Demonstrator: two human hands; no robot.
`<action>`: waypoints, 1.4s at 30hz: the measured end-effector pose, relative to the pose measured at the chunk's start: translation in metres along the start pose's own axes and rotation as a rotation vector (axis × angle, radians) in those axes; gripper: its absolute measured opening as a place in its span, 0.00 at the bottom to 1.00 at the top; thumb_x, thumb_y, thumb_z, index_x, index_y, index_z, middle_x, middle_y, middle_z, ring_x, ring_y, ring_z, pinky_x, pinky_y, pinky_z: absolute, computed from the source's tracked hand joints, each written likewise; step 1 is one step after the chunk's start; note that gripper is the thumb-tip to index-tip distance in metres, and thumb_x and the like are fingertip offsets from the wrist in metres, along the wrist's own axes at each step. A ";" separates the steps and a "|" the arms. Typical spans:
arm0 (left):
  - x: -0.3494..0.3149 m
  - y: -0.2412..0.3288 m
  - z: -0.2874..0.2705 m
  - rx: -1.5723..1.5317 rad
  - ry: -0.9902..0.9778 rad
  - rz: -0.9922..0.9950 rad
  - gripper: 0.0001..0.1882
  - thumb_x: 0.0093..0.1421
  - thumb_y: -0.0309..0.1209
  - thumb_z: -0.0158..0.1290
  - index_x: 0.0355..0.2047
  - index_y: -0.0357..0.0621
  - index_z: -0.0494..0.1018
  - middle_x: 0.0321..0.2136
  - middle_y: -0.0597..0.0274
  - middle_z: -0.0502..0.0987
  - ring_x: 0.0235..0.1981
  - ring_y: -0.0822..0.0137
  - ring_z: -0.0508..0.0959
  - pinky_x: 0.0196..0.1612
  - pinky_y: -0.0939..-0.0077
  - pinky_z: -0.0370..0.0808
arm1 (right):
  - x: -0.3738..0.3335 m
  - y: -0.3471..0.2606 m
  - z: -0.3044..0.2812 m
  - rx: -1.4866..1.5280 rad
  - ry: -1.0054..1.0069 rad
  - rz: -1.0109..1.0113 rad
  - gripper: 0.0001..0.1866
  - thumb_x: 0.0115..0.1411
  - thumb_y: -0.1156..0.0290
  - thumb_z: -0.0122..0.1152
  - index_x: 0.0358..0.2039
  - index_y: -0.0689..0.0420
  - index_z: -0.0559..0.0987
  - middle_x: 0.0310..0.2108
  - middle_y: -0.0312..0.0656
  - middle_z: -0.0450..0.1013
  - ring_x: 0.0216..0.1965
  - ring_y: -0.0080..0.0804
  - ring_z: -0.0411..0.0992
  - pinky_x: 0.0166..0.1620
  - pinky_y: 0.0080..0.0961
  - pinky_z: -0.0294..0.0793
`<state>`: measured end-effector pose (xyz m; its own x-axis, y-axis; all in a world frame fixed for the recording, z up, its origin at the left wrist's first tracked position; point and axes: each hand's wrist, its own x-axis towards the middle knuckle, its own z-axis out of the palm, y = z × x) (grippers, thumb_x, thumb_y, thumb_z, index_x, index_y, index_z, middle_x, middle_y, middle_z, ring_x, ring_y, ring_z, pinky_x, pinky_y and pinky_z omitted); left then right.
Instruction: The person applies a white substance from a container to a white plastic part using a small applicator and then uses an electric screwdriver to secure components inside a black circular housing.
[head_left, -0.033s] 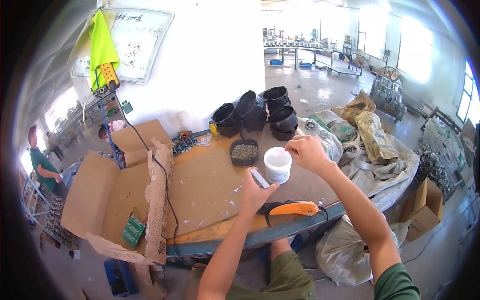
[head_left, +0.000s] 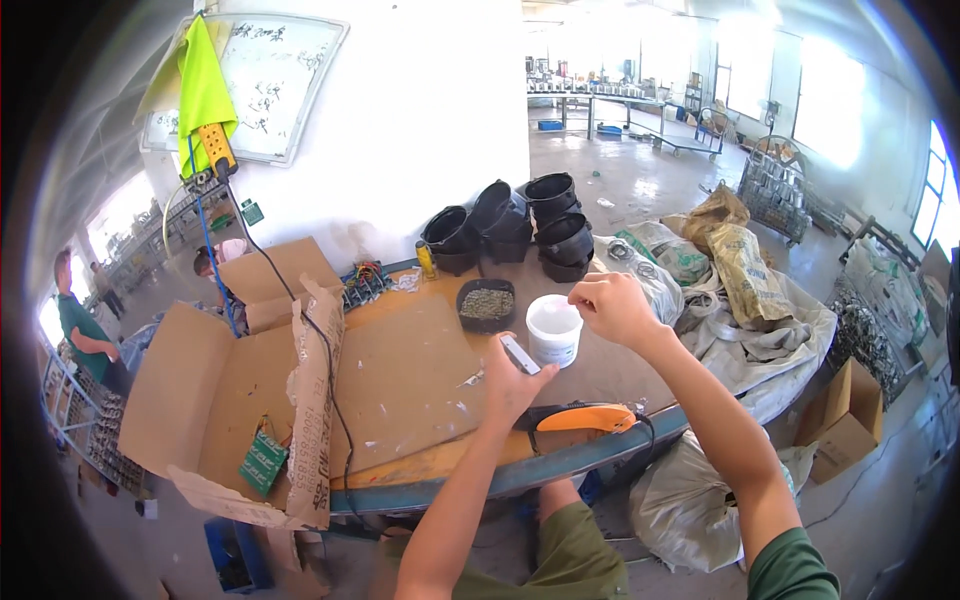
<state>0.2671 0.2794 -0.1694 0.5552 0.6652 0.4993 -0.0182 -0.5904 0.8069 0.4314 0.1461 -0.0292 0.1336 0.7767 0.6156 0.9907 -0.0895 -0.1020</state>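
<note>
My left hand [head_left: 512,385] is closed around a small flat rectangular piece [head_left: 520,355], light on its face with a dark slot-like side. Just right of it a white plastic tub [head_left: 553,335] stands upright and open on the cardboard-covered bench. Above the tub's right rim, my right hand [head_left: 612,305] has its fingertips pinched together; whatever they hold is too small or hidden to make out. Behind the tub sits a black container [head_left: 486,306] full of small metal parts, probably screws. An orange and black corded tool [head_left: 585,418] lies near the bench's front edge.
Stacked black buckets [head_left: 563,240] stand at the back, beside a yellow bottle [head_left: 426,260] and a bundle of wired parts [head_left: 366,284]. An open carton [head_left: 230,400] is at left, with a black cable across it. Woven sacks [head_left: 750,310] fill the right. People are at far left.
</note>
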 end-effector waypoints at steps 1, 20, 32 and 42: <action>0.003 -0.001 0.008 -0.017 0.013 -0.018 0.46 0.40 0.40 0.76 0.54 0.39 0.62 0.37 0.55 0.74 0.37 0.62 0.77 0.42 0.67 0.76 | -0.002 -0.002 0.000 -0.013 0.018 -0.018 0.04 0.52 0.74 0.62 0.28 0.54 0.84 0.29 0.39 0.80 0.31 0.42 0.79 0.36 0.37 0.78; 0.014 0.010 0.031 -0.111 0.020 -0.091 0.44 0.41 0.37 0.76 0.52 0.39 0.59 0.41 0.52 0.74 0.43 0.60 0.78 0.47 0.65 0.76 | 0.024 0.006 -0.011 -0.015 -0.114 -0.058 0.05 0.48 0.76 0.61 0.26 0.56 0.84 0.27 0.41 0.79 0.30 0.42 0.79 0.36 0.35 0.79; 0.019 0.002 0.036 -0.129 -0.026 -0.081 0.43 0.42 0.37 0.76 0.51 0.39 0.59 0.42 0.50 0.75 0.43 0.57 0.78 0.48 0.64 0.76 | 0.018 0.014 0.007 -0.033 -0.155 -0.092 0.06 0.48 0.76 0.61 0.27 0.56 0.84 0.28 0.39 0.80 0.33 0.43 0.78 0.39 0.38 0.78; 0.018 -0.003 0.035 -0.086 0.012 -0.026 0.43 0.42 0.38 0.76 0.50 0.39 0.60 0.41 0.52 0.74 0.42 0.57 0.77 0.47 0.64 0.75 | 0.021 0.016 0.035 0.152 -0.100 0.317 0.09 0.46 0.73 0.61 0.27 0.53 0.88 0.27 0.44 0.82 0.32 0.42 0.81 0.41 0.34 0.80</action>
<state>0.3057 0.2768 -0.1737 0.5468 0.6852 0.4812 -0.0760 -0.5318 0.8435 0.4494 0.1825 -0.0451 0.4229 0.7833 0.4556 0.8846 -0.2477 -0.3952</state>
